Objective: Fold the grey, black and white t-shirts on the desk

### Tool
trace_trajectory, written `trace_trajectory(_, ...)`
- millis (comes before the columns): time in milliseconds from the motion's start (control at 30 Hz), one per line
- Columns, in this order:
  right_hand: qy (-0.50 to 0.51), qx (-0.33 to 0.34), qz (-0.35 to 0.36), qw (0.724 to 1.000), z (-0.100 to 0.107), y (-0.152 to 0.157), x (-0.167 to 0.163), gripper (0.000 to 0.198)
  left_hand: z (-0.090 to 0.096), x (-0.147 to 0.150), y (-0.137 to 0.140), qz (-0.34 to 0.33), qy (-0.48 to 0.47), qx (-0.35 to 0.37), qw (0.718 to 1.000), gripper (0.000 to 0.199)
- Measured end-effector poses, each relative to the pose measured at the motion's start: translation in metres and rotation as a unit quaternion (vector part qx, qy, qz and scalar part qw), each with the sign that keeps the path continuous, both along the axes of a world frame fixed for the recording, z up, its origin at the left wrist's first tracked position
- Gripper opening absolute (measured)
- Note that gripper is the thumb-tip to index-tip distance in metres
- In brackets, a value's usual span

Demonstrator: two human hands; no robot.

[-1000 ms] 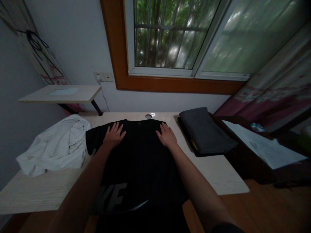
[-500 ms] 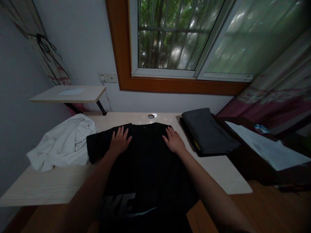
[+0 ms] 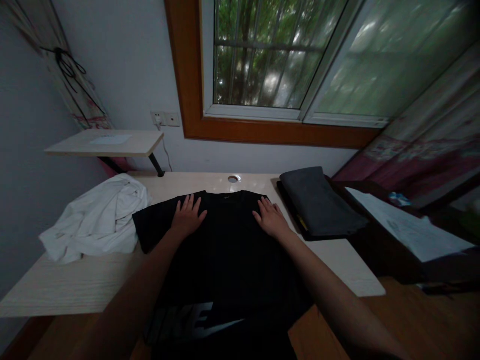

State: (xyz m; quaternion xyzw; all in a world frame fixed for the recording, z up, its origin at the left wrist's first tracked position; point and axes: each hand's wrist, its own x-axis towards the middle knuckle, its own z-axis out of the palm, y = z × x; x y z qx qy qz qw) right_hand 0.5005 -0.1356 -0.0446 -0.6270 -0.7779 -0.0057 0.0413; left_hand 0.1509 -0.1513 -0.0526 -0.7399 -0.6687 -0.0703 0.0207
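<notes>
A black T-shirt [image 3: 232, 255] lies spread on the pale wooden desk [image 3: 75, 290], its collar toward the wall and its lower part hanging over the front edge. Grey lettering and a swoosh show near the hem. My left hand [image 3: 187, 218] rests flat on the shirt's left shoulder, fingers apart. On the right shoulder my right hand [image 3: 270, 216] lies flat too, fingers stretched out. The left sleeve sticks out sideways; the right sleeve is mostly hidden behind my right forearm.
A crumpled white cloth [image 3: 97, 220] lies on the desk's left side, below a raised shelf [image 3: 131, 145]. Folded dark grey cloth [image 3: 318, 202] sits at the right over something black. Further right, papers [image 3: 405, 225] lie on a dark surface. A window [image 3: 277, 55] is behind.
Both hands have shifted very slightly to the right with the shirt's shoulders under them. The printed hem area has moved a little and shows somewhat more clearly.
</notes>
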Motion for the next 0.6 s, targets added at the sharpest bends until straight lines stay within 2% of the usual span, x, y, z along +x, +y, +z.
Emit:
trace_trajectory(233,0.021,-0.006,0.028,0.999,0.020,0.017,-0.042,0.072,0.006,-0.006,0.021,-0.005,-0.007,-0.012,1.000,0.070)
trace_trajectory(400,0.051,-0.020,0.038,0.998,0.013,0.027,-0.073,0.073,0.007,-0.011,0.028,-0.010,-0.004,-0.021,1.000,0.070)
trace_trajectory(600,0.061,-0.001,0.026,0.998,0.003,0.030,-0.062,0.071,0.003,-0.016,0.031,-0.001,-0.005,-0.004,1.000,0.069)
